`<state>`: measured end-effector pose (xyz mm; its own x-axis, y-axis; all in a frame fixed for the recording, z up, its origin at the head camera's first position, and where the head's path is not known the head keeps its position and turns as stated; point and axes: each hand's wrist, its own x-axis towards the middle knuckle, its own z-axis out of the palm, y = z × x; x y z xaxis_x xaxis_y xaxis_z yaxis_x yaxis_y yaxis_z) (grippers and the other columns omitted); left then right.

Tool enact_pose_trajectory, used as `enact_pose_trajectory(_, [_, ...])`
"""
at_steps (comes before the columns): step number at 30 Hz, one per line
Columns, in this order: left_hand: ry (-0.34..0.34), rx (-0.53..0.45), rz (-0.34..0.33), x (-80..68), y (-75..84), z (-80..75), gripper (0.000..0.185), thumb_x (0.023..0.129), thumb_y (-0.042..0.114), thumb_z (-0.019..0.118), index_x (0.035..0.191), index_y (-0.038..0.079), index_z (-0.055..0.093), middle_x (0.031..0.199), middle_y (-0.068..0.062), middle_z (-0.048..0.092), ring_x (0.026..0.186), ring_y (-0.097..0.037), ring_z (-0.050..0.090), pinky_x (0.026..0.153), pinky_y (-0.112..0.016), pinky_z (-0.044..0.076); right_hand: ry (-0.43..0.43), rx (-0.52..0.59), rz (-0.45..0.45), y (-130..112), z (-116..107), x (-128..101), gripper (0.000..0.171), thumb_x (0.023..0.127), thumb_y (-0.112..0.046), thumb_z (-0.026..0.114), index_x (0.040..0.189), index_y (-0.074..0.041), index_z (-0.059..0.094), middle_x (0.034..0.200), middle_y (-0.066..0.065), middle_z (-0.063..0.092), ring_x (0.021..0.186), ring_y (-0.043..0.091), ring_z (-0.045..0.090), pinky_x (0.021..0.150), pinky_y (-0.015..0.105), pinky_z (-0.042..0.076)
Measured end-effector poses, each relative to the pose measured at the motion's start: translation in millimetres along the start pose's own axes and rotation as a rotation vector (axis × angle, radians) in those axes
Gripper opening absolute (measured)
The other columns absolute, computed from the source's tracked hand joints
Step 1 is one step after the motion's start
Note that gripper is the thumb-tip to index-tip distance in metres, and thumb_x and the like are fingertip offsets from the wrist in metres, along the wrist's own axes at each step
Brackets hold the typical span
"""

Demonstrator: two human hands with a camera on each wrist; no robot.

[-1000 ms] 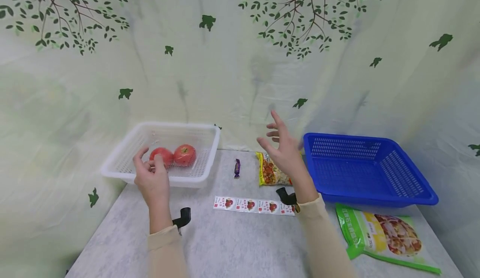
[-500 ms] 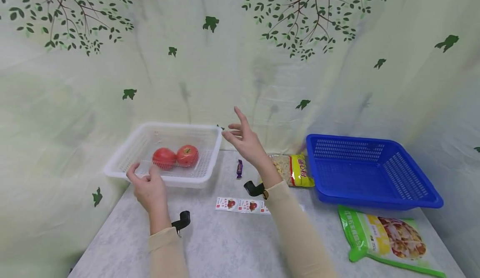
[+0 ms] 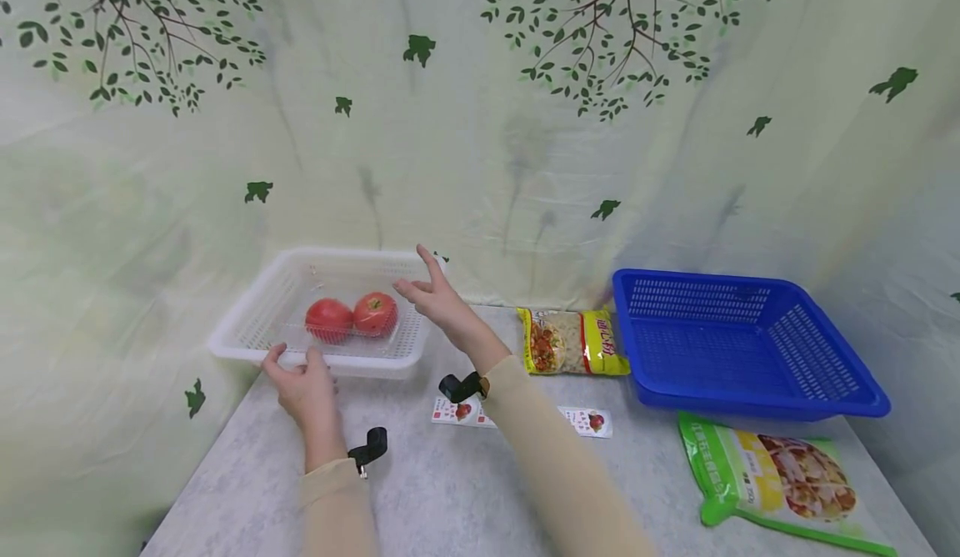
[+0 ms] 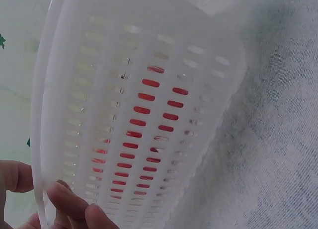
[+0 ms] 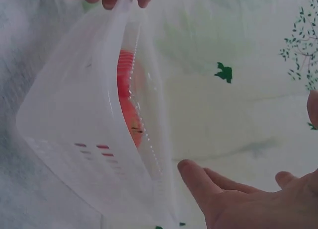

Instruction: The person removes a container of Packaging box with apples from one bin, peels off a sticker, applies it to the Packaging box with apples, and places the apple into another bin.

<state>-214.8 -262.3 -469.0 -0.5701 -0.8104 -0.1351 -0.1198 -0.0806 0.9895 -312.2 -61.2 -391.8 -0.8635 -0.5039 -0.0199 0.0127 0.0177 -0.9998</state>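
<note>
At the table's left, the left hand (image 3: 303,386) pinches the near rim of the white basket (image 3: 247,348) holding two tomatoes (image 3: 351,315). Open-fingered, the right hand (image 3: 438,300) has swung leftward from the blue basket (image 3: 862,394) to the white basket's right corner, probably to steady it.

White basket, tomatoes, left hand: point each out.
White basket (image 3: 247,342): head view, near-left rim.
Tomatoes (image 3: 328,318): head view, middle of the left one.
Left hand (image 3: 303,386): head view, back of the hand at the basket's near rim.
</note>
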Motion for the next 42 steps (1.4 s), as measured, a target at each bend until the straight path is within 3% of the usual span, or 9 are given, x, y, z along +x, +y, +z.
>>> enact_pose_trajectory(4, [-0.004, -0.078, -0.013, -3.3, -1.3, 4.2, 0.059, 0.102, 0.026, 0.061, 0.156, 0.030, 0.035, 0.070, 0.012, 0.056, 0.049, -0.004, 0.049, 0.047, -0.018, 0.044, 0.001, 0.041, 0.053, 6, 10, 5, 0.086, 0.104, -0.041, 0.067, 0.169, -0.046, 0.010, 0.173, 0.020, 0.029, 0.163, 0.034, 0.026, 0.131, 0.059, 0.025])
enact_pose_trajectory(8, [0.006, -0.131, -0.022, -5.2, -1.4, 6.5, 0.058, 0.102, 0.024, 0.062, 0.154, 0.031, 0.036, 0.071, 0.010, 0.057, 0.049, -0.004, 0.048, 0.048, -0.018, 0.044, -0.010, 0.094, 0.084, 10, 17, 9, 0.092, 0.103, -0.038, 0.070, 0.169, -0.046, 0.007, 0.180, 0.016, 0.001, 0.167, 0.037, 0.008, 0.133, 0.061, 0.017])
enact_pose_trajectory(14, [0.011, -0.187, -0.036, -3.9, -2.6, 6.3, 0.057, 0.101, 0.020, 0.062, 0.152, 0.031, 0.038, 0.073, 0.009, 0.059, 0.049, -0.005, 0.047, 0.049, -0.018, 0.044, 0.011, 0.231, 0.120, 14, 31, 17, 0.097, 0.101, -0.024, 0.073, 0.170, -0.041, 0.008, 0.180, 0.007, -0.009, 0.167, 0.037, 0.000, 0.134, 0.061, 0.007])
enact_pose_trajectory(18, [0.018, -0.205, -0.025, -2.8, -1.6, 5.1, 0.058, 0.101, 0.017, 0.061, 0.153, 0.029, 0.038, 0.067, 0.010, 0.057, 0.046, -0.004, 0.046, 0.048, -0.018, 0.043, 0.049, 0.314, 0.163, 15, 42, 24, 0.097, 0.099, -0.018, 0.074, 0.171, -0.037, 0.011, 0.180, 0.009, -0.007, 0.167, 0.035, -0.003, 0.134, 0.061, 0.002])
enact_pose_trajectory(21, [0.017, -0.204, -0.018, -2.2, -0.3, 4.7, 0.059, 0.100, 0.016, 0.061, 0.153, 0.028, 0.037, 0.063, 0.011, 0.055, 0.044, -0.004, 0.046, 0.047, -0.018, 0.042, 0.109, 0.347, 0.206, 18, 50, 30, 0.096, 0.098, -0.016, 0.076, 0.171, -0.034, 0.015, 0.179, 0.014, 0.000, 0.166, 0.036, 0.001, 0.134, 0.059, 0.005])
enact_pose_trajectory(30, [0.021, -0.222, -0.006, -1.3, -0.9, 6.5, 0.057, 0.099, 0.014, 0.060, 0.151, 0.026, 0.039, 0.061, 0.011, 0.054, 0.043, -0.004, 0.045, 0.045, -0.018, 0.041, 0.159, 0.402, 0.324, 24, 61, 43, 0.091, 0.096, -0.008, 0.075, 0.168, -0.034, 0.025, 0.176, 0.019, 0.016, 0.163, 0.043, 0.016, 0.125, 0.077, 0.018])
enact_pose_trajectory(36, [0.011, -0.227, -0.020, -1.0, -2.5, 6.4, 0.057, 0.099, 0.013, 0.060, 0.150, 0.028, 0.039, 0.065, 0.011, 0.058, 0.045, -0.003, 0.047, 0.047, -0.017, 0.043, 0.190, 0.341, 0.341, 24, 64, 43, 0.084, 0.097, -0.003, 0.071, 0.166, -0.032, 0.033, 0.173, 0.018, 0.026, 0.157, 0.043, 0.031, 0.123, 0.071, 0.031])
enact_pose_trajectory(42, [0.017, -0.230, -0.016, -1.1, -1.5, 7.4, 0.057, 0.099, 0.012, 0.061, 0.149, 0.027, 0.040, 0.063, 0.010, 0.057, 0.044, -0.004, 0.047, 0.046, -0.018, 0.042, 0.248, 0.199, 0.343, 23, 74, 41, 0.081, 0.094, -0.002, 0.075, 0.164, -0.025, 0.041, 0.164, 0.017, 0.043, 0.135, 0.036, 0.051, 0.113, 0.058, 0.048])
